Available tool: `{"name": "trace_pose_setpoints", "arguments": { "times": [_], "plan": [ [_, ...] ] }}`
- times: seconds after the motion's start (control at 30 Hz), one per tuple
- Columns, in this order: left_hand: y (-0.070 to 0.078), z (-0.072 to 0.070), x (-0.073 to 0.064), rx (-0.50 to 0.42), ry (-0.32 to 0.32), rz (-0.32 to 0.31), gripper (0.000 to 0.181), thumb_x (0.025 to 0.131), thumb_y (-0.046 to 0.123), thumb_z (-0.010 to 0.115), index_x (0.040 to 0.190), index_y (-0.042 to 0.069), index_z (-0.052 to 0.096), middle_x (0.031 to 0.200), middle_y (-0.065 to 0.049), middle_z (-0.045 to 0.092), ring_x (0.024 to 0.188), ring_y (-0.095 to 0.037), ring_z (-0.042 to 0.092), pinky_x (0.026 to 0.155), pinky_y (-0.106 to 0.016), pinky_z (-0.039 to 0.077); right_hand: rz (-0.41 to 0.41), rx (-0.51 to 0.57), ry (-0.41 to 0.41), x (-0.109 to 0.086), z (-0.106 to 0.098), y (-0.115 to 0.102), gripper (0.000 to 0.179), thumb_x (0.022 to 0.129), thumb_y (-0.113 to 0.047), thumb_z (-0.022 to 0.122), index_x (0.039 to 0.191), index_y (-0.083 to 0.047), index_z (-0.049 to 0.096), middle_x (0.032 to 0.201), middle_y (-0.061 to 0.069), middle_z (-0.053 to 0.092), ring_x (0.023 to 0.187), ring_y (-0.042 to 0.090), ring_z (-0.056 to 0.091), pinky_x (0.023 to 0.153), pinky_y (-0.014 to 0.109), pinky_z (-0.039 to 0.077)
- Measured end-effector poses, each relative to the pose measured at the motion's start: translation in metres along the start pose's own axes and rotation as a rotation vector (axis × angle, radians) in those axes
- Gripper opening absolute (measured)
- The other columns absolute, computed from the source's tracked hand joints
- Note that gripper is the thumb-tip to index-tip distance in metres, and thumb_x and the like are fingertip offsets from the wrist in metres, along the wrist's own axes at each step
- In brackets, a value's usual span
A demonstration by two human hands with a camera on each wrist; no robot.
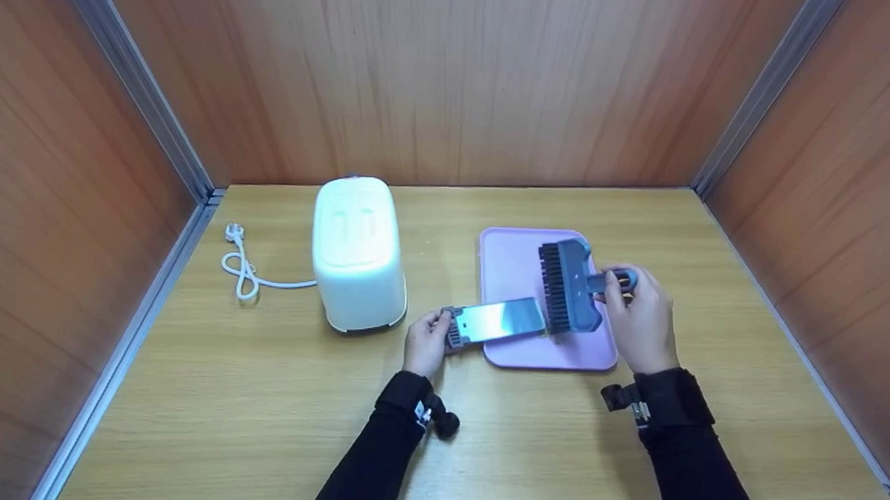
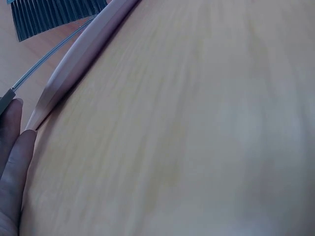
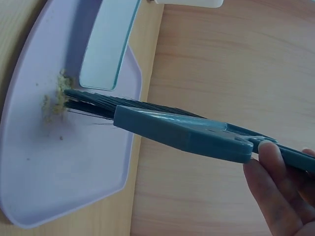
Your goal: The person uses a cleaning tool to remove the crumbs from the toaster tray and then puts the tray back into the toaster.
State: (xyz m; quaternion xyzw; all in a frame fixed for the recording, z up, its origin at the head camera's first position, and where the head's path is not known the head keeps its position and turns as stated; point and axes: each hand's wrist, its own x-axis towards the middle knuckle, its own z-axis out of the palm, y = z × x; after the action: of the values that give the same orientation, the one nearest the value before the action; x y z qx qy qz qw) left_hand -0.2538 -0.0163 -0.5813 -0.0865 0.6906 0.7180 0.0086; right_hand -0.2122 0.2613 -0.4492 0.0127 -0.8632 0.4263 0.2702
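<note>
My left hand [image 1: 426,343] pinches the dark end of a flat metal crumb tray [image 1: 502,320], whose shiny plate reaches over the purple tray [image 1: 506,260]. By its handle, my right hand [image 1: 643,319] grips a blue-grey hand brush [image 1: 580,286]. Its dark bristles [image 3: 93,101] point left, close by the far end of the crumb tray. Yellowish crumbs [image 3: 61,91] lie on the purple tray around the bristle tips in the right wrist view. Only a few fingers [image 2: 15,182] of the left hand show in the left wrist view.
A white toaster-like appliance [image 1: 358,261] stands left of the left hand. Its white cord [image 1: 286,284], looped near the plug [image 1: 235,232], lies further left. Wood-grain panels [image 1: 452,85] enclose the table [image 1: 272,423] at the back and both sides.
</note>
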Motion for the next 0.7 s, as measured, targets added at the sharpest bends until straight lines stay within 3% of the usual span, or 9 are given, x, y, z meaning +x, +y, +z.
{"name": "trace_pose_setpoints", "arguments": {
  "times": [0.23,0.37,0.5,0.7],
  "plan": [
    [0.0,-0.001,0.0,-0.014,-0.005,-0.01,0.034,0.111,0.019,0.057,0.126,-0.008,0.07,0.093,-0.006,0.071,0.08,-0.01,0.064,0.069,-0.021,0.056,0.011,0.109,0.045,0.006,0.008,-0.004,0.02,0.108,-0.003,0.058,0.119,0.01,0.069,0.11,0.023,0.071,0.085,0.032,0.077,0.073,0.017,0.06],
    [-0.001,0.0,0.0,-0.002,-0.005,-0.009,0.033,0.111,0.019,0.057,0.125,-0.008,0.071,0.094,-0.007,0.072,0.08,-0.01,0.064,0.069,-0.021,0.056,0.042,0.198,0.039,0.004,0.017,-0.008,0.019,0.109,-0.004,0.058,0.119,0.008,0.07,0.106,0.021,0.071,0.081,0.02,0.077,0.076,0.025,0.062],
    [0.0,0.0,0.001,0.017,0.004,0.014,0.033,0.11,0.018,0.058,0.123,-0.009,0.071,0.089,-0.004,0.072,0.076,-0.009,0.064,0.067,-0.02,0.054,0.075,0.271,-0.005,0.001,0.024,-0.014,0.021,0.11,-0.007,0.057,0.121,0.007,0.069,0.104,0.022,0.072,0.077,0.008,0.075,0.076,0.026,0.063],
    [0.0,-0.001,0.001,0.017,-0.006,0.013,0.034,0.11,0.019,0.057,0.125,-0.009,0.071,0.086,-0.002,0.071,0.073,-0.008,0.064,0.065,-0.02,0.054,0.058,0.202,-0.054,-0.001,0.026,-0.015,0.02,0.109,-0.006,0.059,0.122,0.007,0.069,0.106,0.018,0.072,0.077,0.008,0.075,0.075,0.021,0.061]
  ]
}}
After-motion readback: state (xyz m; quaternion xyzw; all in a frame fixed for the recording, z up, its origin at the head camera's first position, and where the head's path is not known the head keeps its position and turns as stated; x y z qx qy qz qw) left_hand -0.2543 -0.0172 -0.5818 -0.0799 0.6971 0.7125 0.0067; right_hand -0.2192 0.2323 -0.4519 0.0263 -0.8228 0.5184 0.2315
